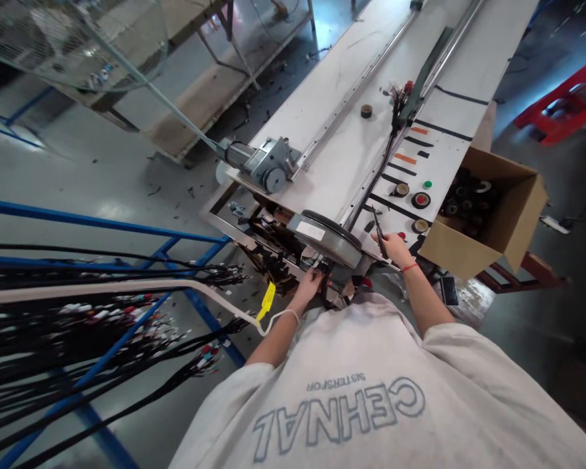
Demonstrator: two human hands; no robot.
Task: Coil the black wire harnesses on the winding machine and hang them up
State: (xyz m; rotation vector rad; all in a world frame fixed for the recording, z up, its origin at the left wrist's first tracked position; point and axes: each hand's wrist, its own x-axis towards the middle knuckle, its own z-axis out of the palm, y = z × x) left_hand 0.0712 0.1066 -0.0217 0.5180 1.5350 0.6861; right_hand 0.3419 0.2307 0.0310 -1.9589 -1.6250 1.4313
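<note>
My right hand is closed around dark scissors, their tips pointing away from me over the white table. At the table's near end, my left hand has its fingers pressed together below a round grey drum with a white label. What they pinch is partly hidden; black cable hangs just beside them. A long black wire harness runs from the drum along the table to a cluster of wire ends and connectors.
Tape rolls and push buttons sit on the table's right side. An open cardboard box holding dark rolls stands at right. At left, a blue rack carries many black harnesses. A motor unit is mounted on the table's left edge.
</note>
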